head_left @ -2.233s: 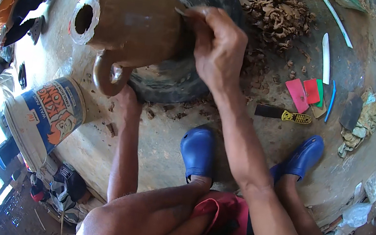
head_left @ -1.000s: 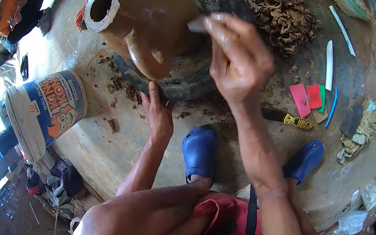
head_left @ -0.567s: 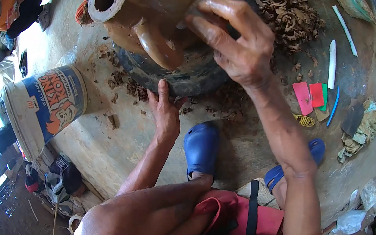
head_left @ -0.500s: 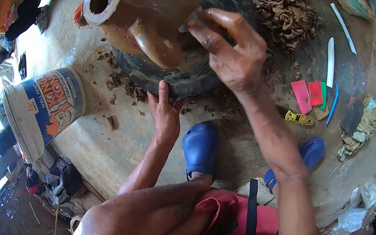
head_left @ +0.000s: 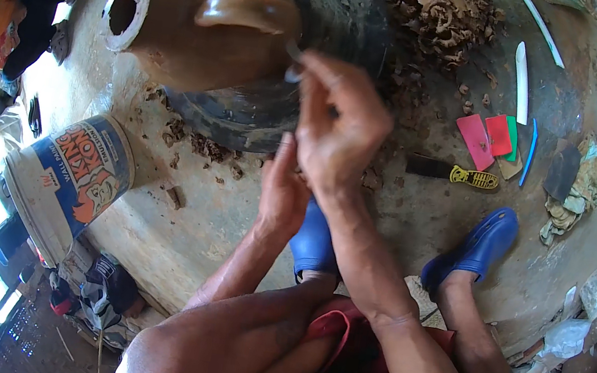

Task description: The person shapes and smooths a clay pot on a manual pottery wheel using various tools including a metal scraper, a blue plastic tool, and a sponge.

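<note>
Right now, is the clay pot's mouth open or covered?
Open: on the clay pot, a pale rim circles a dark hole, with nothing over it. What's inside, I can't tell.

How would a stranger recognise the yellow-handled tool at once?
Start at the dark wheel. To its right on the floor lie flat coloured pieces; below them in view is the tool. Unlike them, it joins a dark blade to a yellow handle.

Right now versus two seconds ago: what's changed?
Pot turned: one handle faces the camera, where two stuck out at either side. Left hand moved right, from near a handle to beside the right hand, which still pinches a small tool. Bucket and coloured pieces stayed put.
</note>
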A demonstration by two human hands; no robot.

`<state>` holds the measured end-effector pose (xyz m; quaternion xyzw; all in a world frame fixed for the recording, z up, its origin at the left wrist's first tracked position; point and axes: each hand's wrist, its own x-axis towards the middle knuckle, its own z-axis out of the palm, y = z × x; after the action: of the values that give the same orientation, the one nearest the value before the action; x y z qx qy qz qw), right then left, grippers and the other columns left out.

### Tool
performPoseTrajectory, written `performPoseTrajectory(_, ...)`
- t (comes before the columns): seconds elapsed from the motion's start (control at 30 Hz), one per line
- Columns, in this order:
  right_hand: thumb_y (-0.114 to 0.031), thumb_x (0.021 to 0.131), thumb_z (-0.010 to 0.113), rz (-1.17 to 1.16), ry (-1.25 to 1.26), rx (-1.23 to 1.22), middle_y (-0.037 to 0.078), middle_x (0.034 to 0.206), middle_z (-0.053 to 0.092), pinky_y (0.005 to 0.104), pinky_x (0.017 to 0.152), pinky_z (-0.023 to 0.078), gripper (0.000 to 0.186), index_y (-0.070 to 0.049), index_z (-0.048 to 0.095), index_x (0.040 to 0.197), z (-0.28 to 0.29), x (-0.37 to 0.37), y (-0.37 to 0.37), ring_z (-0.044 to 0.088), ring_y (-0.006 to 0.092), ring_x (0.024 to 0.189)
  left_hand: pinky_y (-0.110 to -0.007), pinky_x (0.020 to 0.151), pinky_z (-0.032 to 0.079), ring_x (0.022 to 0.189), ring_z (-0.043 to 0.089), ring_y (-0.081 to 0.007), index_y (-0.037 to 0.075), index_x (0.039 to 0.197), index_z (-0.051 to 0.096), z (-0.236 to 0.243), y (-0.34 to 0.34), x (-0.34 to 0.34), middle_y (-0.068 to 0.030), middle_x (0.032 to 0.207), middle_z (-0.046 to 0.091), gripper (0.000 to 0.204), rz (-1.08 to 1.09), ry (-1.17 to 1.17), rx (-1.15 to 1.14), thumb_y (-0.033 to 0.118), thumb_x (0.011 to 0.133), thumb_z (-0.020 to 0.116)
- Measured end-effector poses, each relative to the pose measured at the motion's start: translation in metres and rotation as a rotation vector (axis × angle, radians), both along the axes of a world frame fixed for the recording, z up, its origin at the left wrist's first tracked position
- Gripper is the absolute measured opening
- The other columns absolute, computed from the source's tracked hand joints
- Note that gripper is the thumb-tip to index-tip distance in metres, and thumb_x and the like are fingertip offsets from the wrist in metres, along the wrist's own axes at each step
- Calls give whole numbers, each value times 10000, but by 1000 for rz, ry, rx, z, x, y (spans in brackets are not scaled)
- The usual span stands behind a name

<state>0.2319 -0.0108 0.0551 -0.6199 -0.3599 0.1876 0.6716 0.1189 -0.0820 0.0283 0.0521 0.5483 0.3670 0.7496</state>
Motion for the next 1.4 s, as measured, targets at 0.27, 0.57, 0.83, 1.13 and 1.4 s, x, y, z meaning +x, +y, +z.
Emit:
performPoseTrajectory(0.27, 28, 923, 696, 48, -73, -99, 169, 872, 737, 381, 676, 570, 161, 4, 788, 1054, -3, 25, 51, 749, 284, 773, -485, 1004, 476, 1278, 547, -240, 159, 1458, 510, -19, 75, -88, -61, 1483, 549, 660, 157, 441, 168, 613, 1005, 666)
performPoseTrajectory(0.57, 4, 936, 736, 130, 178, -84, 169, 903, 757, 333, 679, 589, 127, 27, 789, 1050, 43, -6, 7, 758, 227, 767, -562, 1099, 482, 1423, 525, -276, 171, 1544, 416, -25, 60, -81, -60, 1578, 508, 657, 166, 353, 276, 520, 1050, 672)
performPoseTrajectory(0.83, -16, 972, 686, 120, 113, -266, 195, 970, 777, 356, 721, 610, 151, 33, 779, 1081, 9, 28, 38, 788, 277, 833, -465, 957, 515, 1292, 586, -224, 196, 1517, 435, -20, 53, -72, -31, 1500, 559, 628, 125, 368, 187, 536, 1046, 674)
performPoseTrajectory(1.13, 42, 987, 709, 122, -6, -61, 83, 905, 746, 250, 673, 559, 185, 44, 779, 1158, 58, -4, 25, 695, 102, 759, -421, 856, 524, 1190, 644, -209, 197, 1521, 410, -8, 40, -61, -17, 1399, 612, 637, 70, 439, 147, 541, 1049, 664)
performPoseTrajectory(1.4, 53, 924, 771, 114, -369, 136, 95, 967, 758, 293, 742, 580, 187, -15, 813, 1094, 50, 41, 50, 743, 175, 853, -448, 823, 575, 1134, 684, -214, 230, 1457, 464, -6, 37, -47, -7, 1351, 648, 547, 111, 410, 97, 522, 1047, 676)
